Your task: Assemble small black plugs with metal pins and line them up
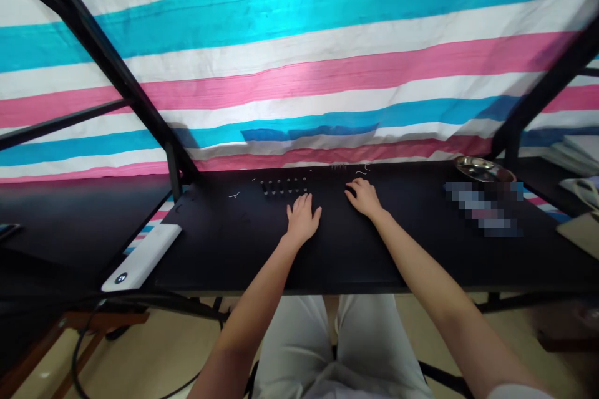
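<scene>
My left hand lies flat on the black table, palm down, fingers stretched forward and holding nothing. Just beyond its fingertips stands a row of several small dark pieces. My right hand rests on the table to the right of that row, its fingers curled down onto the surface; whether anything sits under them I cannot make out. Tiny white scraps lie near the table's far edge.
A white power bank lies at the table's left front corner. A metal dish stands at the far right, beside a blurred patch. Black frame bars slant up on both sides before a striped cloth. A second black table stands left.
</scene>
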Action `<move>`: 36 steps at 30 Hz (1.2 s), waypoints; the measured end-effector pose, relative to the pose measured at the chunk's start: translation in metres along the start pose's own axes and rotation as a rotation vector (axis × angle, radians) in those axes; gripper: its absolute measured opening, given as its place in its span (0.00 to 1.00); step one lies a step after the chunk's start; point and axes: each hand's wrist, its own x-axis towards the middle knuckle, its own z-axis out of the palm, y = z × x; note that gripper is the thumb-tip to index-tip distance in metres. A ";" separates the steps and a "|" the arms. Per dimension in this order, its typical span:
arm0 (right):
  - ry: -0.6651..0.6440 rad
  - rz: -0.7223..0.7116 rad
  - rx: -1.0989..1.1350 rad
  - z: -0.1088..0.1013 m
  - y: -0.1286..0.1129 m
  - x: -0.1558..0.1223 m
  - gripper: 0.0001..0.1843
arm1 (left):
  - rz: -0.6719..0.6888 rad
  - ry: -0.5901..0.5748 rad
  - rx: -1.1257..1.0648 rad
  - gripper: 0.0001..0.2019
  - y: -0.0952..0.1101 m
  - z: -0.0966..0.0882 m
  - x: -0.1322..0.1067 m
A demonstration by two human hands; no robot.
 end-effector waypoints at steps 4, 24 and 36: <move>0.167 0.206 -0.266 -0.035 0.039 -0.022 0.23 | -0.061 -0.082 0.061 0.29 0.000 0.001 0.001; 0.101 0.489 -0.476 -0.079 0.134 -0.068 0.35 | -0.152 -0.110 0.249 0.33 0.000 -0.001 0.000; -0.286 0.443 -0.306 -0.073 0.129 -0.069 0.36 | -0.125 -0.207 0.216 0.34 -0.004 0.001 0.002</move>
